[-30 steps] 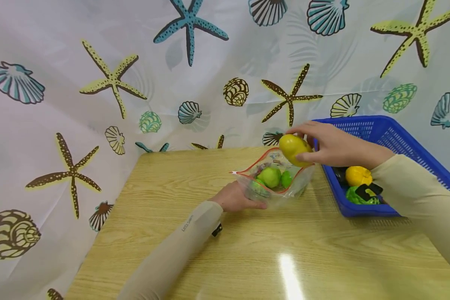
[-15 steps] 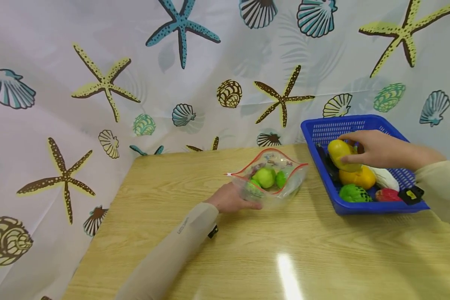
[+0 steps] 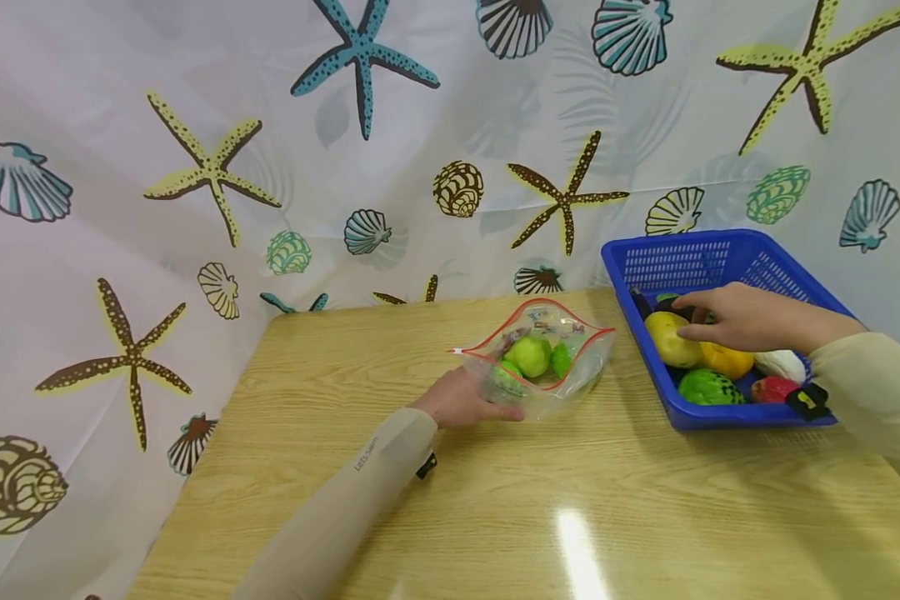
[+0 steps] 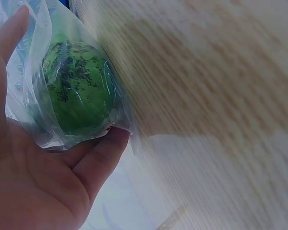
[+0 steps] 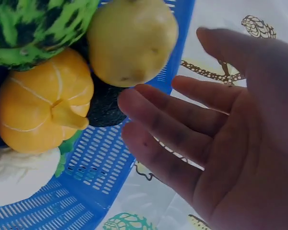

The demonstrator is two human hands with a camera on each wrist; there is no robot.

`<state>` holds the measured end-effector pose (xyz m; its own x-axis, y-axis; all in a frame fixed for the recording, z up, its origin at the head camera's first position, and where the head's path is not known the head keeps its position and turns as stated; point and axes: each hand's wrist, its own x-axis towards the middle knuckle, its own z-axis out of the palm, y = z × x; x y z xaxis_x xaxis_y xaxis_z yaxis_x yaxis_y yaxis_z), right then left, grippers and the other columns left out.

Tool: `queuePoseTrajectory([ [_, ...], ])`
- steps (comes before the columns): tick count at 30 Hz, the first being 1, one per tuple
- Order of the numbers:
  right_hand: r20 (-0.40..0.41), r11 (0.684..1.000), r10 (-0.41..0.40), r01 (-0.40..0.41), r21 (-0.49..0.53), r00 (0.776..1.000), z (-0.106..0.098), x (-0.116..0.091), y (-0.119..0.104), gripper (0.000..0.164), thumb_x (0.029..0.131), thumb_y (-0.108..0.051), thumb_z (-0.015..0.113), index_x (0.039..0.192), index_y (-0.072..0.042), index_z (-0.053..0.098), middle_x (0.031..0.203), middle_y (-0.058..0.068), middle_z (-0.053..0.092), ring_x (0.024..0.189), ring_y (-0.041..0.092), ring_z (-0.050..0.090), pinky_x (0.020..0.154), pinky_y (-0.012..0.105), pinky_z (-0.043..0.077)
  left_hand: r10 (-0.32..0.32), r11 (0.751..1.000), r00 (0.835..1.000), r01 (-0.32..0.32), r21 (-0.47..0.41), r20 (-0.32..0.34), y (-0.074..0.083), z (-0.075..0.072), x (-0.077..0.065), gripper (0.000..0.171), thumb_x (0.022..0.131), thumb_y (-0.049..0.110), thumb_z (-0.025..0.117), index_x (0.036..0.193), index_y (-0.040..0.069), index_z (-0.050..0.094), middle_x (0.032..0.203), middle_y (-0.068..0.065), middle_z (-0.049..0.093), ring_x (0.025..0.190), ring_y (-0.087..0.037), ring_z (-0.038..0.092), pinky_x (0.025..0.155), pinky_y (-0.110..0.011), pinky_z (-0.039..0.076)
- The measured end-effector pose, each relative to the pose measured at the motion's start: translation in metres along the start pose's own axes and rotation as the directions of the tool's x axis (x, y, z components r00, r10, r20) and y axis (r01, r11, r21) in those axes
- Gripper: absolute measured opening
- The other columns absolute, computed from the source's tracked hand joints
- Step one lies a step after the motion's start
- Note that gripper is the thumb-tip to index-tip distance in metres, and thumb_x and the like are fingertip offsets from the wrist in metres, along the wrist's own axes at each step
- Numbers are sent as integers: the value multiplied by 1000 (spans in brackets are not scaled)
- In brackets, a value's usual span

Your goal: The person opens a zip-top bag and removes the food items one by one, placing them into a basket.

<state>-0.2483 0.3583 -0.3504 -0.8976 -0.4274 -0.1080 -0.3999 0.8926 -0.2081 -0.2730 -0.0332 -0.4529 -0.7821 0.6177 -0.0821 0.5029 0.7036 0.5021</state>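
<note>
Glossy clear plast. bag (image 3: 591, 367), wood-look tbl (image 3: 345, 367), basket (image 3: 750, 417) prob. plast.

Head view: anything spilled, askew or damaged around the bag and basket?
Nothing stands out. The zip bag stands open, the left hand holding it, green pieces inside; the pale yellow fruit lies in the blue basket by the right hand. No spill or damage shows.

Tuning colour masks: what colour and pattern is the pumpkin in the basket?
Yellow-orange with thin pale lines; the pumpkin shows best in the right wrist view.

Left hand (image 3: 468, 398) holding clear bag (image 3: 542, 402) — right hand (image 3: 742, 317) by yellow fruit (image 3: 671, 340) in blue basket (image 3: 708, 417), contact unclear.
</note>
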Motion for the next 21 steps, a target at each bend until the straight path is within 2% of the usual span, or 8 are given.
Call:
queuePoseTrajectory([
  [5,-83,1000,-19,19,0,996,-6,0,-17,34,91,-19,64,120,-2,63,89,4,70,71,12,60,67,43,56,-2,1000,1000,2,3,-2,-1,-1,0,112,64,78,63,153,29,15,148,5,35,125,-15,37,101,-43,39],
  [8,-130,998,-56,57,4,990,-10,4,-38,27,91,-16,63,117,-7,66,80,1,68,62,9,54,59,36,52,-1,1000,1000,1,12,-1,-1,-1,-1,112,65,77,63,153,28,14,148,5,34,124,-15,37,101,-43,39],
  [11,-182,992,-126,129,5,975,-13,11,-65,24,92,-13,61,115,-11,67,83,-1,68,59,8,51,55,32,48,-2,1000,1000,3,16,-2,-1,-1,-2,114,66,76,64,154,28,9,149,3,33,125,-16,37,101,-43,39],
  [15,-231,965,-262,262,-30,937,-12,26,-100,22,93,-12,60,113,-14,68,94,-2,69,65,4,52,57,31,50,-12,1000,1000,12,1,-1,-1,-1,-3,115,66,74,66,154,28,9,148,2,35,123,-17,39,99,-43,40],
  [21,-211,886,-463,448,-117,861,2,51,-140,19,92,-13,60,110,-15,69,104,1,67,82,9,57,67,35,54,-10,1000,1000,10,3,18,1,-2,-4,115,66,75,65,154,28,7,143,3,43,116,-13,45,95,-40,44],
])
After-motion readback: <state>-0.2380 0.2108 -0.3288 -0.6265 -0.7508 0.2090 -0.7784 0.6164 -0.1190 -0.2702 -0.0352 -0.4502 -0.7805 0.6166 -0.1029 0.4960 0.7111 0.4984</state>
